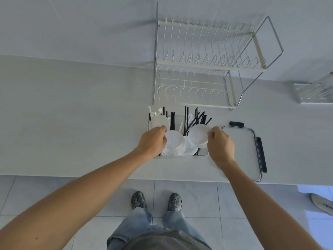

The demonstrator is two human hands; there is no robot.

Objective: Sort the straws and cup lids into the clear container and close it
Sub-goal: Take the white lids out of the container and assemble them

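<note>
A clear container stands on the white counter in front of me, holding several black straws that stick up and several white cup lids. My left hand grips a white lid at the container's left side, next to another lid. My right hand pinches the edge of a white lid on the right side. The container's clear lid with black clasps lies flat on the counter just right of my right hand.
A two-tier white wire dish rack stands behind the container against the wall. Another wire rack sits at the far right. The counter's front edge runs below my hands. Someone's shoe shows on the floor at right.
</note>
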